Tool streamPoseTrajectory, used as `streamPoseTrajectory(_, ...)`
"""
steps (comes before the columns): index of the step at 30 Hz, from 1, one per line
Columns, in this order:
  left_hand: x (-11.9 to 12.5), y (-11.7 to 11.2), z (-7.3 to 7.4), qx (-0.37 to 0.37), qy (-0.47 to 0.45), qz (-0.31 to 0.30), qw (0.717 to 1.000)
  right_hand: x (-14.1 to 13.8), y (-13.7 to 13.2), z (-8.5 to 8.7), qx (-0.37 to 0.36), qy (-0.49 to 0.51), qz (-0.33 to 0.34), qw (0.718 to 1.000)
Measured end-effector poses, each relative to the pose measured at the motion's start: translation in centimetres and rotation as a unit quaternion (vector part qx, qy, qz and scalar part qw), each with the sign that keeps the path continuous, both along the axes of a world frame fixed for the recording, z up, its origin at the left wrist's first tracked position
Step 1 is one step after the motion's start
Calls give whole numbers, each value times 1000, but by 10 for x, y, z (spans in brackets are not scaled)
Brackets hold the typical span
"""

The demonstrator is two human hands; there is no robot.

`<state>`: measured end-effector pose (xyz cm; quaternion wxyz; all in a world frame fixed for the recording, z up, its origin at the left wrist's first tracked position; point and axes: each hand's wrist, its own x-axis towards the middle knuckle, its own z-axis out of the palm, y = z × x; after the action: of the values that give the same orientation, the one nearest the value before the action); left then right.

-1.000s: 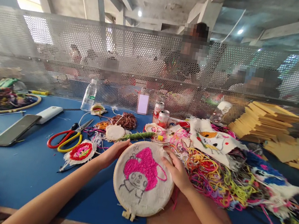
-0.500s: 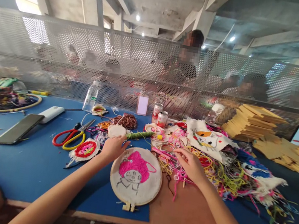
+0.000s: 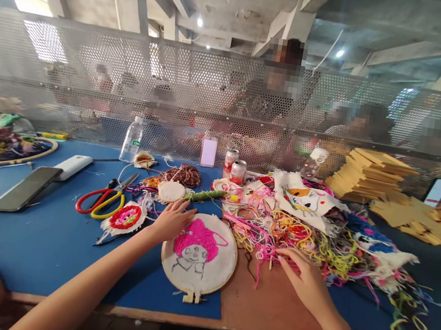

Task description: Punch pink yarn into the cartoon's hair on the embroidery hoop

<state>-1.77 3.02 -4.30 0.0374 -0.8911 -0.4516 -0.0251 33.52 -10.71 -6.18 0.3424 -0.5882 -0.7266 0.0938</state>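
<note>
An embroidery hoop [image 3: 195, 279] lies flat in front of me, its white cloth carrying a character with a bright pink yarn-filled hood and a face drawn in dark lines. My left hand [image 3: 172, 222] rests at the hoop's upper left edge, fingers spread and holding nothing. Just beyond those fingertips is a green yarn-wrapped bundle [image 3: 204, 195], beside a small round white piece [image 3: 171, 191]. Over the front edge of a tangled heap of coloured yarn [image 3: 294, 231] hovers my right hand [image 3: 305, 278], thumb and fingers apart with nothing visible between them. A pink stick [image 3: 237, 222] lies in the yarn.
Scissors [image 3: 107, 199] with red and yellow handles lie left, near a phone [image 3: 26, 189] and a water bottle [image 3: 132, 140]. Two drink cans [image 3: 238, 172] stand behind the yarn. Stacked yellow-brown pads [image 3: 371, 176] sit back right. A perforated metal screen [image 3: 198, 94] borders the table's far side.
My right hand has drawn back toward me and to the right, away from the pink stick. My left hand stays by the hoop's edge, its fingers slightly more spread. The view has shifted slightly.
</note>
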Motion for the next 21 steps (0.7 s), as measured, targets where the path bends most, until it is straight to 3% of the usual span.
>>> streamPoseTrajectory(6,4,-1,6,-1,12,34,999,13,13,12,14,-19,-25,999)
streamPoseTrajectory(12,5,2,2,-19,-12,37,999,-2,21,36,-68,-115,31,991)
streamPoseTrajectory(17,6,1,1,-17,-21,34,999,-19,27,38,-93,-180,23,979)
streamPoseTrajectory(21,8,0,2,-18,-33,33,999,-14,33,41,-101,-169,27,980)
